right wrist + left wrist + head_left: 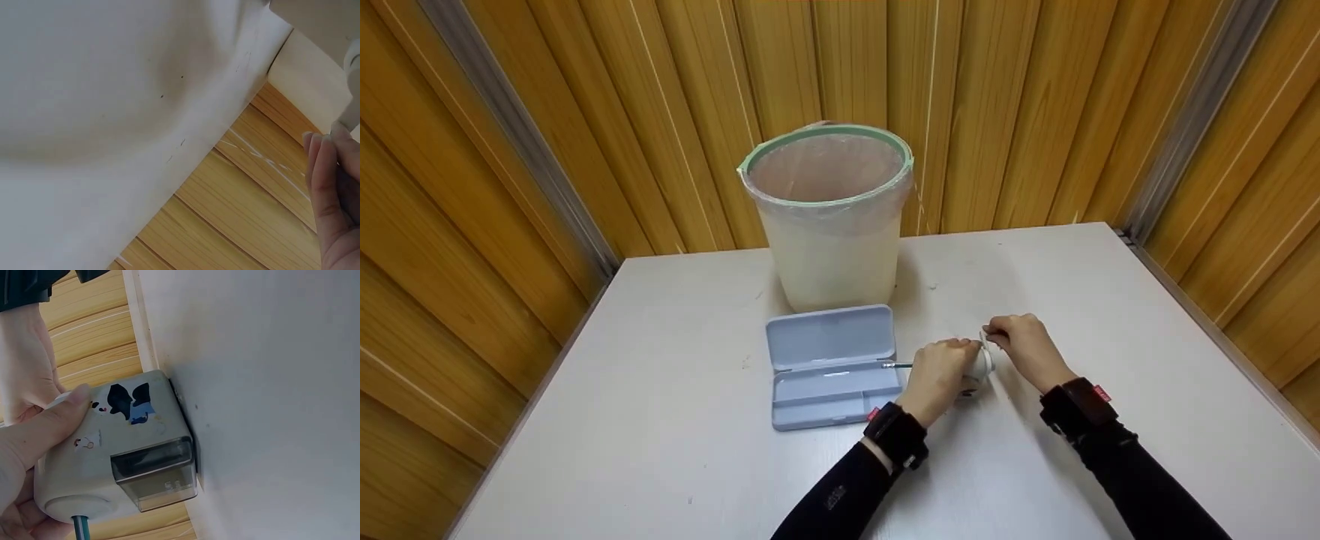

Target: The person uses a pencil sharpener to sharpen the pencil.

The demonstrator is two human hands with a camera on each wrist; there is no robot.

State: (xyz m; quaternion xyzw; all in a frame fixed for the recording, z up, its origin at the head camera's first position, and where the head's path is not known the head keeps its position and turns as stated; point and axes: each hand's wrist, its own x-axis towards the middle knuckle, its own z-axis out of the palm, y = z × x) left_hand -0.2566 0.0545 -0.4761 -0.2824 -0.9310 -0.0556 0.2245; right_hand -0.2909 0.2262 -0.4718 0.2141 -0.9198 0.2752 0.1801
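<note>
My left hand [936, 375] grips a white desktop pencil sharpener [152, 424] with cartoon stickers and a clear shavings drawer [169, 486], its thumb across the top. A green pencil [82, 529] sticks out of the sharpener's hole; its end shows left of the hand in the head view. On the sharpener's other side, my right hand [1027, 346] pinches the end of the white crank handle [352, 115] between thumb and fingers. Left of the hands, an unfolded light-blue pencil case [817, 411] lies on the table with its lid back, partly overlapped by the pencil.
A tall cream bin [836, 255] with a green rim and a plastic liner stands behind the pencil case. The white table [660, 375] ends at wood-patterned walls [1005, 112] at the back and sides.
</note>
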